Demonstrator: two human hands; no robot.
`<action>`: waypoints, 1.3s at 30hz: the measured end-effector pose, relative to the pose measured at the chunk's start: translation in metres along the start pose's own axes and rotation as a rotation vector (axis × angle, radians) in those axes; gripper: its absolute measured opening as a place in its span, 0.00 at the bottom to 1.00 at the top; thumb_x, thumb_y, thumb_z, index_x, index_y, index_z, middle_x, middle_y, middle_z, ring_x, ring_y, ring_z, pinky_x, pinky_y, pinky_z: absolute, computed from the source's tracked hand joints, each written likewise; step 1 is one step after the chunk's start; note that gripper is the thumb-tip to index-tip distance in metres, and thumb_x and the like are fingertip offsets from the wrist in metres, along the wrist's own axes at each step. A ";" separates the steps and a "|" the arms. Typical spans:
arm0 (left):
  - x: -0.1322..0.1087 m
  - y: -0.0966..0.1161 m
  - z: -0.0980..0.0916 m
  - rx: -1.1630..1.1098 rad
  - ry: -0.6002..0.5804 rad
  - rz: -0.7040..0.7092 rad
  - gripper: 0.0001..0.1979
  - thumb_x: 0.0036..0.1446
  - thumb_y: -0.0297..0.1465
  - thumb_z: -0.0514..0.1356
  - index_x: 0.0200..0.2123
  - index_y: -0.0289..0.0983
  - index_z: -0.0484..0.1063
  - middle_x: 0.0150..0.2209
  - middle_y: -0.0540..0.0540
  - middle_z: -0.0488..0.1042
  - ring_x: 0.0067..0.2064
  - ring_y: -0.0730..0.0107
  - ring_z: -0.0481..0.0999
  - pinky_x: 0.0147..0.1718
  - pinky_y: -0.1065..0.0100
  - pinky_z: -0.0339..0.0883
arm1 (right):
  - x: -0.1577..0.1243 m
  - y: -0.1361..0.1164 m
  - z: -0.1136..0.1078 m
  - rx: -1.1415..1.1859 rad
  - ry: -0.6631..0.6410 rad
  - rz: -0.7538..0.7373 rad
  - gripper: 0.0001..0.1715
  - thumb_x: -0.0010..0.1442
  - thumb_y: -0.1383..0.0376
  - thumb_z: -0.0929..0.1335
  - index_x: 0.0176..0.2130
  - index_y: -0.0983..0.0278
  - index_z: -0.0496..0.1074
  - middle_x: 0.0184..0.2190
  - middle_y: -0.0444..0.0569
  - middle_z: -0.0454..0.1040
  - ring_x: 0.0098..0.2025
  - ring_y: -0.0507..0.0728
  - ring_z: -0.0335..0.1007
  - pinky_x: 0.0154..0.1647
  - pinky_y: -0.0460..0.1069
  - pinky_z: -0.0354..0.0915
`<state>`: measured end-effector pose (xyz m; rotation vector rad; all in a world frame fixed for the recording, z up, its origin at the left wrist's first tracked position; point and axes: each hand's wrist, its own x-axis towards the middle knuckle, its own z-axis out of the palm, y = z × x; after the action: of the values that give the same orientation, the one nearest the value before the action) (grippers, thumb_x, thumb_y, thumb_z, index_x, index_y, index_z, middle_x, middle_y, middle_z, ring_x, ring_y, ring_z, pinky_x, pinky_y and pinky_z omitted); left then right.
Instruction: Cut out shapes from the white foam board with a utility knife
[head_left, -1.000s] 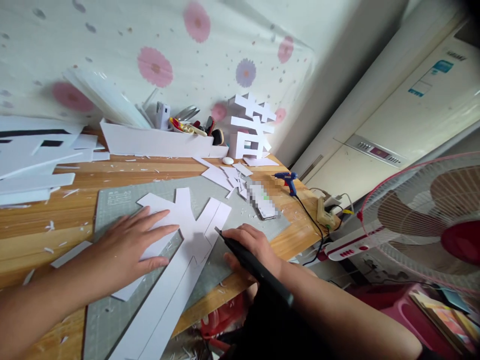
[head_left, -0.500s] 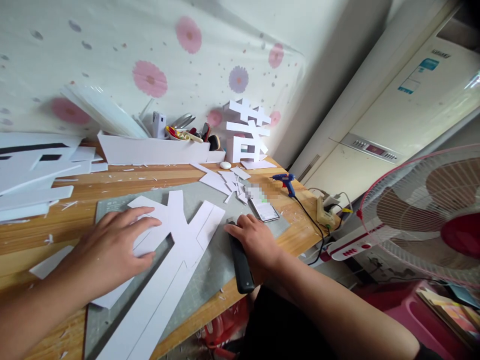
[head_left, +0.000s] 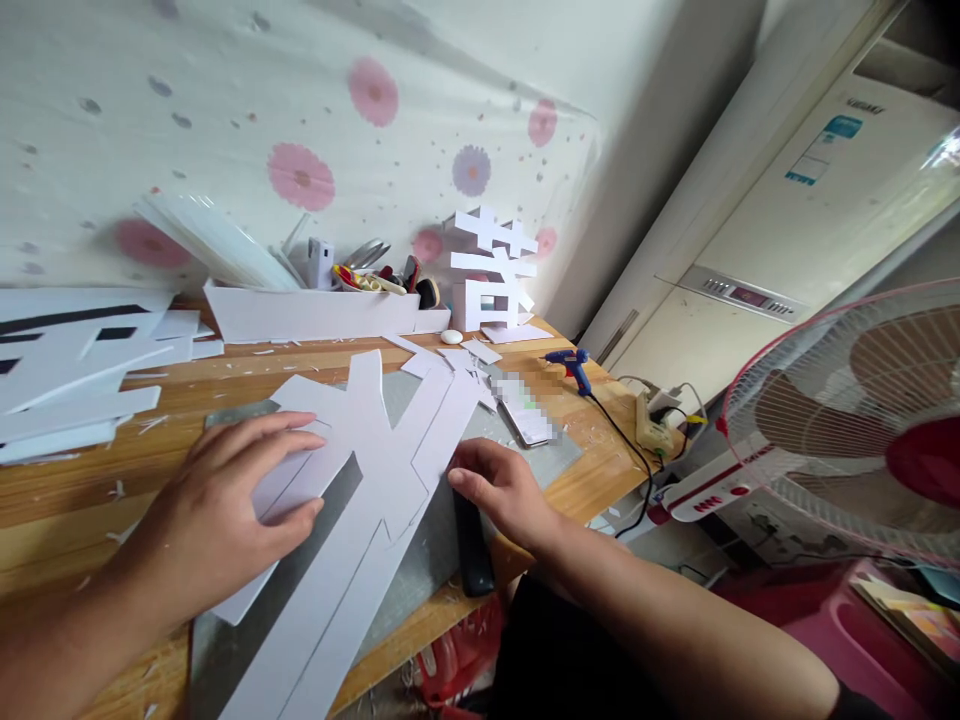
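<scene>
A large white foam-board cut-out [head_left: 375,470] with drawn outlines lies on a grey cutting mat [head_left: 442,520] on the wooden table [head_left: 90,490]. My left hand [head_left: 225,510] presses flat on its left part, fingers spread. My right hand [head_left: 502,485] touches its right edge with the fingertips and holds nothing. A black utility knife [head_left: 472,545] lies on the mat just under my right hand.
A phone [head_left: 525,415], a blue glue gun [head_left: 574,365] with cable, and a power strip [head_left: 651,425] sit to the right. White board pieces [head_left: 67,370] stack at the left. A white tray [head_left: 322,305] of tools and a standing white character [head_left: 495,265] are at the back. A fan [head_left: 847,430] stands right.
My right hand laid the black knife down on the mat and let go of it. Both hands have shifted the white cut-out away from me and to the right.
</scene>
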<state>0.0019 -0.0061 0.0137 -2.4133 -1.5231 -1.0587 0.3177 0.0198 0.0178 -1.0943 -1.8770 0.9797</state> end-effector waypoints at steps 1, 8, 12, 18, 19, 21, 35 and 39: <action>0.000 0.004 -0.002 -0.003 0.005 0.007 0.17 0.60 0.36 0.61 0.53 0.48 0.67 0.60 0.43 0.72 0.60 0.43 0.73 0.62 0.38 0.65 | 0.001 0.000 0.004 0.208 -0.024 0.057 0.23 0.62 0.47 0.75 0.44 0.63 0.78 0.36 0.49 0.81 0.38 0.58 0.77 0.42 0.53 0.75; 0.003 0.022 -0.012 0.030 -0.005 0.053 0.17 0.62 0.33 0.60 0.54 0.47 0.65 0.59 0.42 0.70 0.59 0.44 0.71 0.61 0.39 0.67 | 0.004 -0.012 0.033 0.886 -0.067 0.264 0.29 0.48 0.48 0.83 0.42 0.63 0.80 0.37 0.50 0.83 0.36 0.59 0.80 0.41 0.54 0.77; 0.001 0.020 -0.009 0.010 -0.033 0.064 0.18 0.64 0.34 0.58 0.57 0.47 0.64 0.61 0.41 0.69 0.61 0.44 0.70 0.62 0.38 0.66 | 0.000 -0.016 0.042 0.939 -0.083 0.303 0.27 0.47 0.51 0.83 0.41 0.63 0.79 0.36 0.50 0.84 0.34 0.58 0.79 0.38 0.54 0.77; -0.005 0.012 0.003 -0.040 -0.149 -0.028 0.28 0.66 0.35 0.58 0.67 0.49 0.56 0.71 0.40 0.60 0.70 0.44 0.65 0.68 0.41 0.64 | 0.000 -0.012 0.041 0.939 -0.116 0.282 0.27 0.49 0.50 0.83 0.42 0.62 0.79 0.36 0.50 0.83 0.32 0.58 0.78 0.36 0.54 0.77; -0.006 0.011 0.005 -0.049 -0.162 -0.047 0.29 0.66 0.35 0.58 0.68 0.48 0.55 0.72 0.40 0.59 0.71 0.43 0.65 0.69 0.41 0.64 | 0.001 -0.012 0.041 0.944 -0.118 0.281 0.27 0.49 0.50 0.83 0.42 0.62 0.79 0.36 0.50 0.83 0.32 0.58 0.78 0.35 0.54 0.77; -0.007 0.008 0.008 -0.058 -0.139 -0.068 0.30 0.66 0.37 0.58 0.69 0.48 0.56 0.72 0.40 0.60 0.71 0.43 0.66 0.68 0.41 0.65 | 0.001 -0.012 0.041 0.962 -0.121 0.280 0.28 0.49 0.50 0.83 0.42 0.63 0.79 0.36 0.49 0.83 0.32 0.57 0.77 0.35 0.53 0.77; 0.000 0.008 0.002 0.003 0.073 0.063 0.22 0.65 0.39 0.58 0.60 0.42 0.69 0.63 0.36 0.72 0.61 0.42 0.77 0.58 0.38 0.76 | -0.003 -0.016 0.039 0.992 -0.142 0.232 0.25 0.49 0.51 0.84 0.41 0.63 0.82 0.37 0.50 0.85 0.41 0.60 0.82 0.55 0.60 0.74; 0.001 0.010 0.000 -0.017 0.095 0.066 0.23 0.65 0.39 0.58 0.61 0.43 0.68 0.63 0.36 0.73 0.61 0.43 0.77 0.59 0.38 0.76 | -0.003 -0.018 0.038 0.975 -0.122 0.191 0.24 0.49 0.51 0.84 0.40 0.62 0.83 0.37 0.49 0.85 0.41 0.59 0.81 0.57 0.60 0.72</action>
<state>0.0107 -0.0101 0.0168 -2.3703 -1.4005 -1.1595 0.2792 0.0014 0.0166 -0.6094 -1.1042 1.8223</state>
